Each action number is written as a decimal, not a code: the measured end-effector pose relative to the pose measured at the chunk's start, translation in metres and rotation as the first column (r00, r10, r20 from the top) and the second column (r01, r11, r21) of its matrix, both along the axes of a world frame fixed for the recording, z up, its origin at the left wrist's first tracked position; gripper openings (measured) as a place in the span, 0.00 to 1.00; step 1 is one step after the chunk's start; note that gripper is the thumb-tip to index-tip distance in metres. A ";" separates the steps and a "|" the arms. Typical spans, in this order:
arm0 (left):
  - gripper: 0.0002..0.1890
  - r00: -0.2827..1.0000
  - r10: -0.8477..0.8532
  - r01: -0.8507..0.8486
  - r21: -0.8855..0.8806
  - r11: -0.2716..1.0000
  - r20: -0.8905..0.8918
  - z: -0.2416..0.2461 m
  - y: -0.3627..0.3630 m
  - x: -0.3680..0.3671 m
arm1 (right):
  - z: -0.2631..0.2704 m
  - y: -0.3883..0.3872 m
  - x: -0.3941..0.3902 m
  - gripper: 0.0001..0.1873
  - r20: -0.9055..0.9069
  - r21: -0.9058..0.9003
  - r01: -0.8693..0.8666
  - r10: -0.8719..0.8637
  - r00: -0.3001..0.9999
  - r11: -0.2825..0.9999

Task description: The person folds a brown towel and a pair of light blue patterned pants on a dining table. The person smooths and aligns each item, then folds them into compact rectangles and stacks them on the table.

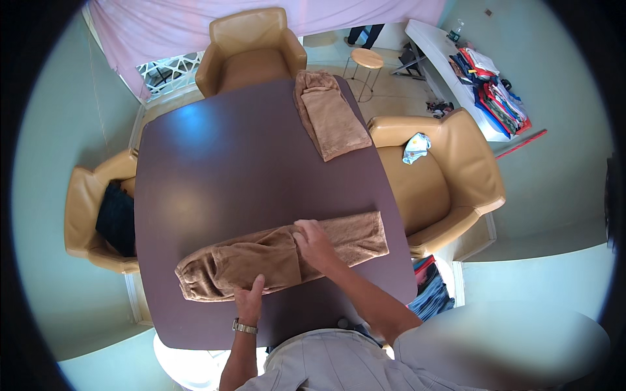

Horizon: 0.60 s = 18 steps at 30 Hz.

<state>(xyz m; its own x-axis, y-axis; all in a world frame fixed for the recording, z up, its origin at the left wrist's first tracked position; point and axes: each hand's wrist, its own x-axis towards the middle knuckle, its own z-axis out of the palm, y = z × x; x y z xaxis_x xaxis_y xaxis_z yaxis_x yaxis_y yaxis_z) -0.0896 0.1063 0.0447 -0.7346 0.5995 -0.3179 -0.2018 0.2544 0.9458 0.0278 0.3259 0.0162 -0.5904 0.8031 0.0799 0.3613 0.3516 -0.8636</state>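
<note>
Brown plush trousers [259, 259] lie lengthwise across the near part of a dark table [234, 171], their elastic gathered waistband towards the left. My left hand [249, 298], with a metal watch on the wrist, is at the lower edge of the cloth, thumb on top; its fingers are partly hidden. My right hand [313, 242] rests on the upper middle of the trousers, fingers bent at the edge of a folded-over layer; whether it pinches the cloth is unclear. A second brown plush garment [335, 115], folded, lies at the table's far right corner.
Tan armchairs stand at the left [78, 215], far side [249, 44] and right [469, 171], the left one holding dark clothing [116, 220], the right a small light cloth [416, 148]. Folded clothes [503, 107] lie on a white desk [440, 54]. A person's legs [367, 35] show beyond a round stool [367, 58].
</note>
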 end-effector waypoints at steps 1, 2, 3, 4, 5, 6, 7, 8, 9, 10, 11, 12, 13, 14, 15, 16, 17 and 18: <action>0.20 1.000 0.017 -0.017 0.016 1.000 -0.013 -0.002 0.001 0.000 | 0.000 -0.003 0.011 0.17 -0.009 -0.063 0.060 -0.060 0.998 0.996; 0.20 0.999 0.033 -0.032 0.033 0.999 -0.025 -0.005 0.002 0.000 | -0.007 -0.003 0.024 0.17 -0.004 -0.093 0.118 -0.119 0.993 0.989; 0.20 0.995 0.050 -0.046 0.051 0.998 -0.084 -0.019 0.004 0.000 | -0.016 0.000 0.038 0.16 0.001 -0.122 0.178 -0.180 0.984 0.976; 0.19 0.990 0.031 -0.025 0.048 0.999 -0.135 -0.022 0.007 0.000 | -0.023 0.004 0.051 0.16 -0.009 -0.208 0.235 -0.242 0.970 0.949; 0.19 0.983 0.016 -0.008 0.043 0.999 -0.186 -0.025 0.009 0.001 | -0.031 0.008 0.063 0.16 -0.015 -0.292 0.289 -0.306 0.952 0.912; 0.19 0.974 -0.045 0.050 0.014 0.999 -0.224 -0.023 0.017 0.003 | -0.035 0.014 0.077 0.16 -0.025 -0.427 0.335 -0.382 0.924 0.840; 0.19 0.953 -0.076 0.084 0.016 0.996 -0.293 -0.019 0.025 0.009 | -0.036 0.017 0.087 0.15 -0.040 -0.502 0.350 -0.425 0.904 0.791; 0.18 0.927 -0.101 0.116 0.019 0.993 -0.362 -0.014 0.033 0.014 | -0.037 0.021 0.097 0.15 -0.053 -0.570 0.362 -0.472 0.880 0.738; 0.18 0.884 -0.100 0.139 0.052 0.989 -0.457 -0.006 0.049 0.025 | -0.037 0.023 0.106 0.15 -0.076 -0.587 0.365 -0.499 0.863 0.723; 0.18 0.832 -0.092 0.165 0.085 0.983 -0.548 -0.001 0.060 0.036 | -0.036 0.024 0.114 0.15 -0.088 -0.598 0.375 -0.523 0.848 0.708; 0.19 0.794 -0.193 0.247 0.016 0.969 -0.576 -0.005 0.066 0.045 | -0.034 0.025 0.122 0.15 -0.098 -0.609 0.385 -0.548 0.831 0.693; 0.20 0.748 -0.292 0.326 -0.053 0.944 -0.596 -0.015 0.073 0.052 | -0.031 0.024 0.129 0.15 -0.095 -0.615 0.404 -0.572 0.814 0.677; 0.22 0.672 -0.361 0.385 -0.111 0.916 -0.646 -0.020 0.082 0.062 | -0.031 0.024 0.137 0.16 -0.082 -0.612 0.422 -0.584 0.808 0.670; 0.24 0.588 -0.422 0.437 -0.167 0.884 -0.690 -0.024 0.089 0.070 | -0.030 0.023 0.145 0.16 -0.069 -0.609 0.438 -0.595 0.801 0.661; 0.27 0.475 -0.451 0.470 -0.214 0.856 -0.756 -0.026 0.100 0.083 | -0.028 0.022 0.152 0.17 -0.055 -0.605 0.457 -0.607 0.793 0.652; 0.29 0.388 -0.475 0.485 -0.264 0.834 -0.789 -0.029 0.105 0.088 | -0.024 0.021 0.160 0.17 -0.020 -0.615 0.476 -0.616 0.788 0.629; 0.32 0.299 -0.492 0.492 -0.310 0.813 -0.818 -0.032 0.110 0.092 | -0.023 0.020 0.164 0.19 -0.005 -0.628 0.477 -0.616 0.788 0.615; 0.34 0.240 -0.514 0.489 -0.355 0.797 -0.823 -0.036 0.111 0.096 | -0.022 0.018 0.169 0.20 0.009 -0.641 0.480 -0.619 0.785 0.599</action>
